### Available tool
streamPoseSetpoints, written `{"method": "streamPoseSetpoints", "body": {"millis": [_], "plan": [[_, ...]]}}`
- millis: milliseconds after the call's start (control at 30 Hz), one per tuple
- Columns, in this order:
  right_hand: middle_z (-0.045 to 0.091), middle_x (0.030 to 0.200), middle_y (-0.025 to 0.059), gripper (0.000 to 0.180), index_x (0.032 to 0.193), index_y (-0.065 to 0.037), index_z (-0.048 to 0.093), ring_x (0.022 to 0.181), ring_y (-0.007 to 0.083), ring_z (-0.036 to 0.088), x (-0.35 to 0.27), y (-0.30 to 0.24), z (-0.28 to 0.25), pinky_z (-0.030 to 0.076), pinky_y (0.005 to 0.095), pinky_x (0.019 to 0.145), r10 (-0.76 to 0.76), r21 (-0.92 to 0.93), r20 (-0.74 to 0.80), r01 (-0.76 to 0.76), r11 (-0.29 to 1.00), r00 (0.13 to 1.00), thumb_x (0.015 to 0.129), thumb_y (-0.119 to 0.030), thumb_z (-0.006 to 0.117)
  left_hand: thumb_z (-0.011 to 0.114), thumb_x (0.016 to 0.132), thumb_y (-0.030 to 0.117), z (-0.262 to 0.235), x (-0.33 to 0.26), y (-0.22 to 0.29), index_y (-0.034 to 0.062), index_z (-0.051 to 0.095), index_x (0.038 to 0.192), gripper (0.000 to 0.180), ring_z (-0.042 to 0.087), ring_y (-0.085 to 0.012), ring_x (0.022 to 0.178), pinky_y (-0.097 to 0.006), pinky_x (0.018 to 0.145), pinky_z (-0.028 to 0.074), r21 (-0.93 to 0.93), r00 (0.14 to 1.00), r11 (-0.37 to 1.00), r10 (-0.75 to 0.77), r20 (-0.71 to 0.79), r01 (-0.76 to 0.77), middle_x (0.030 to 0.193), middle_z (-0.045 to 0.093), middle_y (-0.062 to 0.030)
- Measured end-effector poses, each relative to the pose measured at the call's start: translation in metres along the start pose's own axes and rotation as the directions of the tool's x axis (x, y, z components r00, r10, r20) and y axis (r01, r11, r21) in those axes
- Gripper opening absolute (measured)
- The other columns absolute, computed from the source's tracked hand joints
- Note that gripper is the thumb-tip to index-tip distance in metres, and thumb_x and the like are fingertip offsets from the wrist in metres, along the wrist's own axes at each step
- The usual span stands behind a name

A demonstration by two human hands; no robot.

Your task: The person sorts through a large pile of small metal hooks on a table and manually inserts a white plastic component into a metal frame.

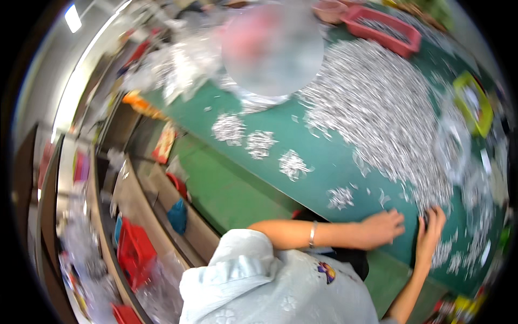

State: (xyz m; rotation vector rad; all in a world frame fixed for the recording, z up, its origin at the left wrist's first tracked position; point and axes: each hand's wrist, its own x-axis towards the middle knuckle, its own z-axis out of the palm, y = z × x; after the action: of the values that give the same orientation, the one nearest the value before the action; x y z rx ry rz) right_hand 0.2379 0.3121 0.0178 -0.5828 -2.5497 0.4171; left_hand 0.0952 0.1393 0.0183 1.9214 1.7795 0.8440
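Note:
A large heap of small, thin silvery metal pieces [377, 102] spreads over the green table [318, 189]. My left hand [384, 229], with a bracelet at the wrist, hovers over the near table edge. Its fingers are curled together; anything inside them is hidden. To its right, my right hand [430, 229] reaches to the heap's near tip, fingers stretched out and apart, touching pieces there. Left of the hands lies a small pile of the pieces [340, 198]. Farther left, three more small piles stand in a row, the nearest being this pile [293, 164].
Across the table sits a person [253, 43], blurred out. A pink tray [383, 31] with pieces stands at the far side, a yellow-green basket [474, 102] at the right. Plastic bags [183, 62] lie far left. Shelves with a red bin [135, 251] stand left.

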Motion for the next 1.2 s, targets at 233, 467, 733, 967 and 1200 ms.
{"method": "streamPoseSetpoints", "body": {"millis": [233, 467, 733, 967, 1200], "plan": [[0.049, 0.134, 0.0191, 0.04, 0.124, 0.002, 0.054, 0.123, 0.04, 0.045, 0.005, 0.002, 0.01, 0.038, 0.0461, 0.103, -0.105, -0.117, 0.063, 0.112, 0.987, 0.992, 0.085, -0.002, 0.065, 0.068, 0.064, 0.003, 0.021, -0.006, -0.011, -0.0064, 0.059, 0.093, 0.033, 0.046, -0.0332, 0.107, -0.036, 0.087, 0.047, 0.122, 0.992, 0.987, 0.109, -0.069, -0.101, 0.112, 0.047, -0.0196], [0.056, 0.115, 0.0206, 0.018, 0.106, 0.006, 0.056, 0.108, 0.039, 0.054, 0.029, 0.043, 0.02, 0.045, 0.0443, 0.092, -0.228, -0.048, -0.018, 0.227, 0.973, 0.974, 0.088, 0.007, 0.056, 0.064, 0.065, 0.001, 0.032, 0.002, -0.016, -0.0065, 0.058, 0.086, 0.022, 0.047, -0.0312, 0.101, -0.034, 0.084, 0.048, 0.119, 0.974, 0.984, 0.155, -0.167, -0.136, 0.105, 0.047, -0.0177], [0.06, 0.107, 0.0151, 0.018, 0.106, 0.005, 0.057, 0.093, 0.0326, 0.059, 0.066, 0.029, -0.003, 0.046, 0.0402, 0.086, 0.257, 0.238, 0.053, -0.262, 0.935, 0.965, 0.087, 0.005, 0.058, 0.067, 0.061, 0.002, 0.037, 0.0, -0.02, -0.0077, 0.057, 0.088, 0.03, 0.046, -0.0331, 0.105, -0.036, 0.088, 0.047, 0.148, 0.976, 0.98, 0.153, -0.155, -0.13, 0.108, 0.047, -0.0195], [0.029, 0.151, 0.02, 0.085, 0.142, -0.007, 0.04, 0.138, 0.0418, 0.028, 0.046, -0.011, -0.012, 0.024, 0.0476, 0.113, 0.056, -0.111, 0.417, -0.011, 0.994, 0.907, 0.067, -0.005, 0.079, 0.065, 0.065, 0.004, 0.041, 0.004, -0.02, -0.0084, 0.059, 0.087, 0.026, 0.048, -0.0362, 0.108, -0.038, 0.091, 0.048, 0.137, 0.985, 0.986, 0.112, -0.133, -0.093, 0.108, 0.047, -0.0218], [0.053, 0.13, 0.0242, 0.033, 0.122, -0.001, 0.058, 0.118, 0.0413, 0.048, 0.054, -0.021, -0.01, 0.036, 0.0474, 0.104, -0.106, -0.246, 0.328, 0.193, 0.95, 0.939, 0.093, -0.016, 0.059, 0.064, 0.064, 0.004, 0.043, 0.012, -0.023, -0.0075, 0.06, 0.081, 0.02, 0.05, -0.0372, 0.106, -0.039, 0.086, 0.051, 0.207, 0.977, 0.972, 0.145, -0.155, -0.112, 0.106, 0.05, -0.0235]]}}
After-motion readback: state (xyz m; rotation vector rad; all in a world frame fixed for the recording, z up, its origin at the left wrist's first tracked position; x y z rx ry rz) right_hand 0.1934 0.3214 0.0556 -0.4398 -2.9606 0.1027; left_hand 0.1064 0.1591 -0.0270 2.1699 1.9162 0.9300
